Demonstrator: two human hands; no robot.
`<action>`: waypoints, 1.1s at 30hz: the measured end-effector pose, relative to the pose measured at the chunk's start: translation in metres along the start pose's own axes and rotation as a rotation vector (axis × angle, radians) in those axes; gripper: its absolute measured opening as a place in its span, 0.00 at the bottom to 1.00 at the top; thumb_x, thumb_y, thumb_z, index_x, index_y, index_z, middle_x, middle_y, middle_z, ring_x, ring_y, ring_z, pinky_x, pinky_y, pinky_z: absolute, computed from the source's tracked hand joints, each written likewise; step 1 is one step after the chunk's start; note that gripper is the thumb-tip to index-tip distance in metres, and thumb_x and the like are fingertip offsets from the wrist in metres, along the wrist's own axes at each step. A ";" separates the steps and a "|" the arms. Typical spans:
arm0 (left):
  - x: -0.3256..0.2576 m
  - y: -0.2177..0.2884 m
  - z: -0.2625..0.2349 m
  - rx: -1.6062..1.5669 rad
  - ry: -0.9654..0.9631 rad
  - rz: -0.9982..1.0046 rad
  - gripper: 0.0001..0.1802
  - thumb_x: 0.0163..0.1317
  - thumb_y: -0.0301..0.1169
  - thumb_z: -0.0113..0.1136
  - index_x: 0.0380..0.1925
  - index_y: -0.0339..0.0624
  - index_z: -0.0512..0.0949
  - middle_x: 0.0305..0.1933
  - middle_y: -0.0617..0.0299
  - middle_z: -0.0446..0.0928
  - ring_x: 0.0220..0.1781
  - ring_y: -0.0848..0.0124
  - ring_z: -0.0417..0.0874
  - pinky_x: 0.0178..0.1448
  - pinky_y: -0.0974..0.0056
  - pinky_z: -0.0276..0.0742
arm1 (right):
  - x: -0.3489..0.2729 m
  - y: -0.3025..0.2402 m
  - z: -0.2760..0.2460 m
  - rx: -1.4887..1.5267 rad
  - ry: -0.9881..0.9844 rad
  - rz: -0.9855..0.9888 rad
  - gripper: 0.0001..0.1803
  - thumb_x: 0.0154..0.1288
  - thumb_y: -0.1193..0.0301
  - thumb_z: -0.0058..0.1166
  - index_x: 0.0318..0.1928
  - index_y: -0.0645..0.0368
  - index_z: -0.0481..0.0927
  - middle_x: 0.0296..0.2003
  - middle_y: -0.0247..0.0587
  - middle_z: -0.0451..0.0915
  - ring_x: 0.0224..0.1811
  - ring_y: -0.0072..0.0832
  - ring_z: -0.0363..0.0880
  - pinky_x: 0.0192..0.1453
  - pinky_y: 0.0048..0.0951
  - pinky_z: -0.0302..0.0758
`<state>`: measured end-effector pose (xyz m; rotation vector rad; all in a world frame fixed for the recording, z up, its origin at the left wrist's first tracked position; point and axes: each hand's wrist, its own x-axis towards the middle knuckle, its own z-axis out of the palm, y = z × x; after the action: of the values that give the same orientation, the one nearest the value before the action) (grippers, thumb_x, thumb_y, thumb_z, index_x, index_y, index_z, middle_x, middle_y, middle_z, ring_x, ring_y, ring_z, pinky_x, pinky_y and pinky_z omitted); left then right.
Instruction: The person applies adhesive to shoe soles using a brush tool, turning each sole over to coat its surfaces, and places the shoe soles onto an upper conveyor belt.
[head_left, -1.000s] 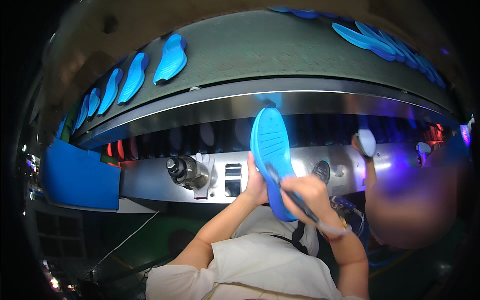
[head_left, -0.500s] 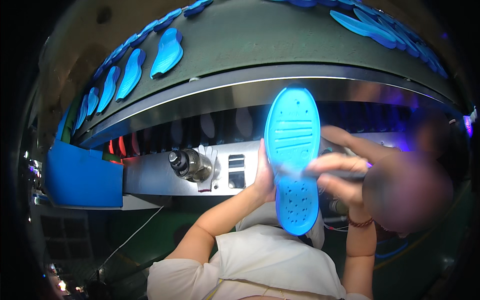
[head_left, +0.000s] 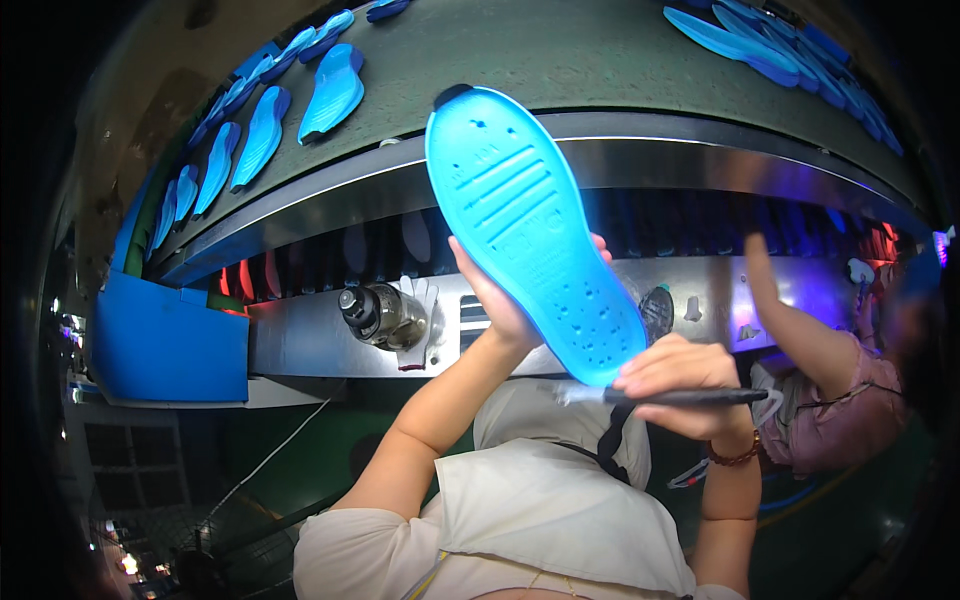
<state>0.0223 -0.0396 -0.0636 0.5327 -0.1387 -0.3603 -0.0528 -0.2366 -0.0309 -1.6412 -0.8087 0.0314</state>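
A bright blue shoe sole (head_left: 525,215) is held up in front of me, tilted, with a black tip at its far end and ribs and small holes on its face. My left hand (head_left: 497,300) grips it from beneath and along its left edge, part of the fingers hidden behind it. In my right hand (head_left: 685,378) is a black-handled brush (head_left: 690,397) with pale bristles pointing left. The brush lies just below the sole's near end, and my right fingers are at that edge; whether they touch it I cannot tell.
More blue soles (head_left: 333,92) lie on the green conveyor belt (head_left: 480,60) beyond the metal rail. A dark-capped jar (head_left: 377,315) and a white glove (head_left: 418,320) stand on the steel ledge. Left is a blue panel (head_left: 170,340). A co-worker's arm (head_left: 810,325) reaches in at right.
The sole has swung from upright to leaning left, its far end now over the rail. My right hand with the brush has moved down from the sole's middle to its near end.
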 end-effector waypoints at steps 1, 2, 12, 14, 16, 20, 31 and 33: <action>0.001 0.001 0.003 -0.003 0.002 -0.006 0.60 0.39 0.79 0.14 0.55 0.36 0.60 0.43 0.41 0.72 0.41 0.52 0.77 0.46 0.50 0.73 | -0.005 0.004 0.000 0.036 0.154 0.051 0.11 0.43 0.79 0.62 0.32 0.62 0.80 0.33 0.42 0.81 0.39 0.31 0.79 0.46 0.29 0.72; 0.002 0.001 0.007 -0.020 0.048 0.005 0.60 0.40 0.78 0.14 0.55 0.36 0.60 0.43 0.41 0.72 0.41 0.52 0.76 0.46 0.50 0.74 | -0.005 0.010 -0.003 -0.047 0.231 0.059 0.12 0.43 0.80 0.62 0.32 0.62 0.80 0.33 0.43 0.81 0.39 0.32 0.79 0.45 0.29 0.73; 0.019 0.011 0.014 0.084 -0.042 0.053 0.57 0.45 0.75 0.15 0.57 0.35 0.58 0.46 0.39 0.70 0.44 0.49 0.76 0.48 0.50 0.73 | -0.012 0.018 -0.002 0.060 0.261 0.129 0.12 0.43 0.84 0.60 0.33 0.65 0.80 0.34 0.46 0.80 0.39 0.34 0.78 0.46 0.29 0.73; 0.021 0.017 0.012 0.085 -0.124 0.045 0.57 0.45 0.76 0.15 0.58 0.35 0.57 0.47 0.38 0.70 0.45 0.49 0.75 0.49 0.50 0.73 | -0.015 0.018 -0.008 0.075 0.126 0.065 0.13 0.42 0.84 0.59 0.34 0.66 0.79 0.35 0.47 0.80 0.41 0.35 0.76 0.50 0.30 0.71; 0.021 0.017 0.016 0.076 -0.209 0.029 0.58 0.44 0.76 0.15 0.58 0.35 0.56 0.48 0.38 0.69 0.46 0.49 0.75 0.50 0.50 0.73 | -0.020 0.025 -0.010 0.277 0.200 0.117 0.13 0.43 0.84 0.58 0.35 0.67 0.79 0.36 0.49 0.79 0.44 0.35 0.75 0.52 0.31 0.69; 0.010 0.002 0.022 0.024 -0.041 -0.038 0.54 0.49 0.73 0.25 0.60 0.35 0.53 0.55 0.41 0.63 0.52 0.51 0.71 0.54 0.49 0.70 | -0.012 0.020 0.017 0.663 0.498 0.255 0.11 0.49 0.83 0.55 0.36 0.69 0.77 0.36 0.53 0.78 0.41 0.32 0.76 0.50 0.30 0.71; -0.003 0.025 0.014 0.175 -0.140 -0.586 0.32 0.55 0.43 0.52 0.55 0.34 0.62 0.50 0.48 0.70 0.49 0.62 0.74 0.55 0.61 0.68 | 0.001 0.001 -0.007 0.045 0.111 0.146 0.11 0.46 0.81 0.60 0.34 0.65 0.80 0.34 0.48 0.80 0.36 0.33 0.81 0.42 0.26 0.77; 0.001 0.028 0.021 0.205 -0.127 -0.778 0.31 0.54 0.44 0.53 0.53 0.33 0.64 0.49 0.48 0.70 0.47 0.62 0.74 0.53 0.62 0.69 | 0.004 -0.012 -0.003 0.002 -0.071 0.118 0.11 0.46 0.81 0.60 0.34 0.63 0.80 0.34 0.47 0.80 0.36 0.33 0.81 0.42 0.25 0.77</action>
<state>0.0268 -0.0276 -0.0310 0.7574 -0.0861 -1.1489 -0.0539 -0.2370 -0.0181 -1.6926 -0.7644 0.1748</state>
